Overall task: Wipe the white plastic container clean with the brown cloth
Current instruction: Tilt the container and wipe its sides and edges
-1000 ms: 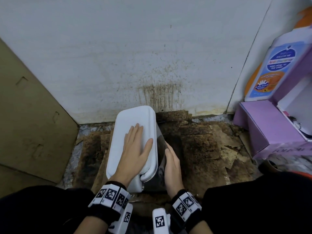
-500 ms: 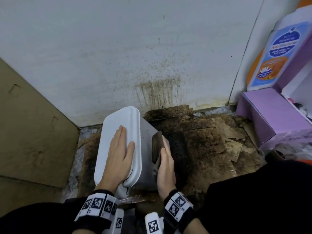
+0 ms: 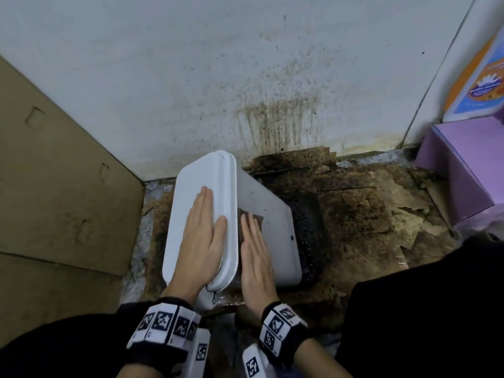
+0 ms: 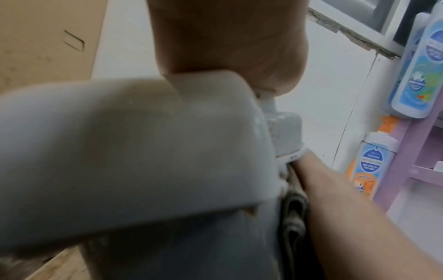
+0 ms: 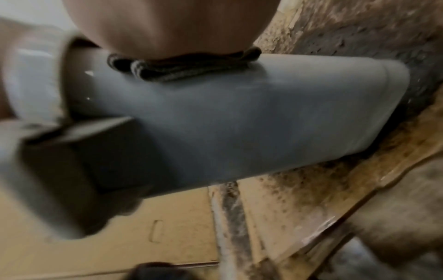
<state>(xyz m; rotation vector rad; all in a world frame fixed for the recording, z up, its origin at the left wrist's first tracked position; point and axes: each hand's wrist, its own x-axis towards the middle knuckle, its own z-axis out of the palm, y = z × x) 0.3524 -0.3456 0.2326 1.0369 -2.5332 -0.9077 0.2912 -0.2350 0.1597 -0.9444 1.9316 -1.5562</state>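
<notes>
The white plastic container [image 3: 270, 214] stands tilted to the left on the stained floor, its lid [image 3: 201, 175] facing up-left. My left hand [image 3: 203, 227] lies flat on the lid with straight fingers. My right hand [image 3: 253, 241] presses the folded brown cloth [image 3: 252, 215] flat against the container's right side wall. The right wrist view shows the cloth [image 5: 182, 66] squeezed between my palm and the grey-white wall [image 5: 239, 117]. In the left wrist view the lid [image 4: 120, 142] fills the frame, with the cloth [image 4: 293, 208] along its right edge.
A stained white wall [image 3: 245, 77] rises just behind the container. Brown cardboard [image 3: 54, 186] leans at the left. A purple shelf unit [image 3: 463, 165] with blue-labelled bottles [image 4: 419, 66] stands at the right. Dirty, peeling cardboard [image 3: 368, 214] covers the floor.
The container has tipped further to the left, showing more of its right side. My right hand with the cloth has turned flat onto that side and slid up it.
</notes>
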